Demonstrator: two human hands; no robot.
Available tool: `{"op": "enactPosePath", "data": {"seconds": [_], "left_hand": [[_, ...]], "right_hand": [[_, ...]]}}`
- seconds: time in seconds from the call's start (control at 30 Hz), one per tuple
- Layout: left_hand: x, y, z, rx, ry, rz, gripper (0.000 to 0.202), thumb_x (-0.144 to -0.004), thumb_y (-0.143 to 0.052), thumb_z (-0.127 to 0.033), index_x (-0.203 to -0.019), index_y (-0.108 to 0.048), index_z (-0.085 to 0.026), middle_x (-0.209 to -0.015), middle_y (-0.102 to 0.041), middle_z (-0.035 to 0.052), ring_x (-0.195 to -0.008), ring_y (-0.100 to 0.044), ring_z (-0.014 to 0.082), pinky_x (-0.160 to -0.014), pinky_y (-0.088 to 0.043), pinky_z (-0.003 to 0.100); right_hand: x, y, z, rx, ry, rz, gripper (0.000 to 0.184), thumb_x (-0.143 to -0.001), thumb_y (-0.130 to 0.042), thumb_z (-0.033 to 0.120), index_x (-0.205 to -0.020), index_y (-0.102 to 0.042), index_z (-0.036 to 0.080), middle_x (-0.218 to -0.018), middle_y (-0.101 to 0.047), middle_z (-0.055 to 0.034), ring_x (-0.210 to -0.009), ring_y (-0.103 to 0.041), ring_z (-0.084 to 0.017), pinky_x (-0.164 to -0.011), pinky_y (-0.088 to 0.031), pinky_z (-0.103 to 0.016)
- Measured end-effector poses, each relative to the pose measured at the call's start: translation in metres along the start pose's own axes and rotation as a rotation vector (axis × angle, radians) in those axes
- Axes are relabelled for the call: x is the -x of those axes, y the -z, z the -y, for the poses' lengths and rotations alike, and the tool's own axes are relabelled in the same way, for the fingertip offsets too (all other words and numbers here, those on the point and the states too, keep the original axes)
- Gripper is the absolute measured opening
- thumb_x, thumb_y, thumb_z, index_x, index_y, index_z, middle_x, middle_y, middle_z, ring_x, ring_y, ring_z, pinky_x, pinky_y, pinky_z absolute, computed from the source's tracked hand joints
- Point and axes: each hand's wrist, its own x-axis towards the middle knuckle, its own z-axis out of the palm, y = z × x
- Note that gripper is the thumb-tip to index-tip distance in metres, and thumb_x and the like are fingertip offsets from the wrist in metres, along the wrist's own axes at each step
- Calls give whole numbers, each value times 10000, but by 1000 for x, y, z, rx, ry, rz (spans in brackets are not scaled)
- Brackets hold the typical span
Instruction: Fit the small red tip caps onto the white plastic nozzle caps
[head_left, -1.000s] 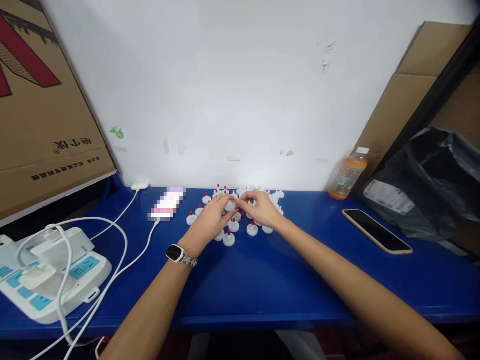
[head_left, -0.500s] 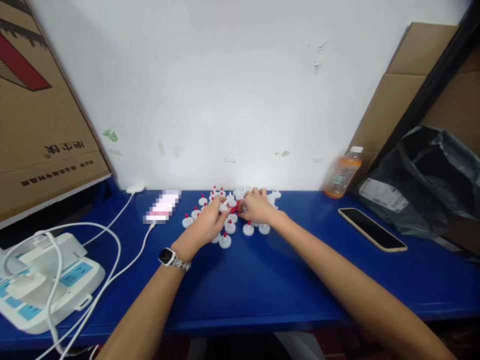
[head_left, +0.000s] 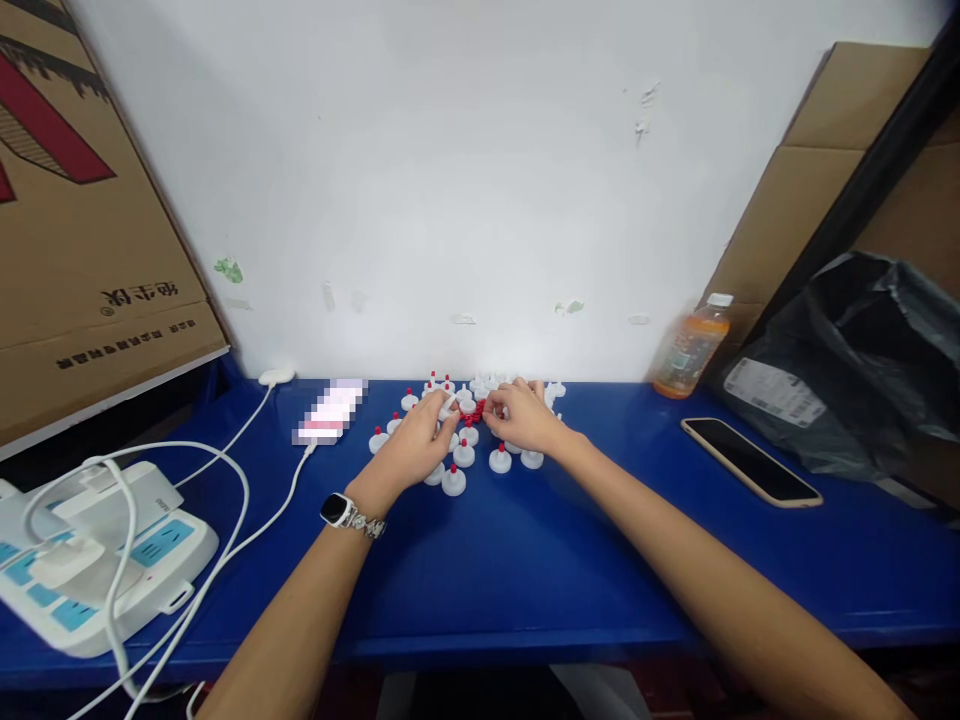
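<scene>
My left hand, with a watch on its wrist, pinches a white nozzle cap whose pointed spout tilts up. Just right of it lies a small heap of red tip caps. At the right side of that heap is my right hand, fingers bent and drawn together; whatever is between the fingertips is hidden. Around both hands stand several white nozzle caps with red tips, such as one nozzle cap in front. More white caps without visible red tips lie behind, against the wall.
The blue table meets a white wall. To the left are a power strip with white cables and a blurred-out phone. On the right are a dark-screened phone, an orange drink bottle and a black plastic bag. Cardboard stands at both sides.
My right hand's fingertips have drawn slightly back from the red heap, so more of it shows. My left hand keeps its hold on the white nozzle cap. The view has shifted a little.
</scene>
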Motion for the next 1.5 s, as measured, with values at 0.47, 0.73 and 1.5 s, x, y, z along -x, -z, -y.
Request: {"op": "enactPosePath", "data": {"seconds": [0.47, 0.73, 1.5], "left_hand": [[0, 18, 3, 38, 177, -21, 252, -958, -424, -453, -938, -499, -213, -707, -574, -16, -607, -526, 167, -598, -366, 284], [1, -3, 2, 49, 73, 37, 215, -983, -413, -412, -895, -458, -220, -678, -519, -25, -584, -495, 158, -590, -347, 291], [11, -10, -18, 72, -74, 70, 417, -1032, -341, -426, -1365, -381, -178, -1143, -621, 136, -1004, -635, 263, -847, -487, 390]], "right_hand": [[-13, 8, 1, 226, 8, 179, 156, -806, -657, 305, -806, -769, 198, -927, -695, -132, -998, -489, -303, -884, -257, -437], [-14, -2, 3, 188, 62, 103, 137, -821, -615, 247, -788, -727, 174, -922, -707, -127, -1012, -525, -314, -893, -314, -468], [7, 4, 32, -1256, -118, -213, 389, -654, -846, 499, -714, -615, 192, -671, -654, -1, -628, -589, -133, -623, -479, -277]]}}
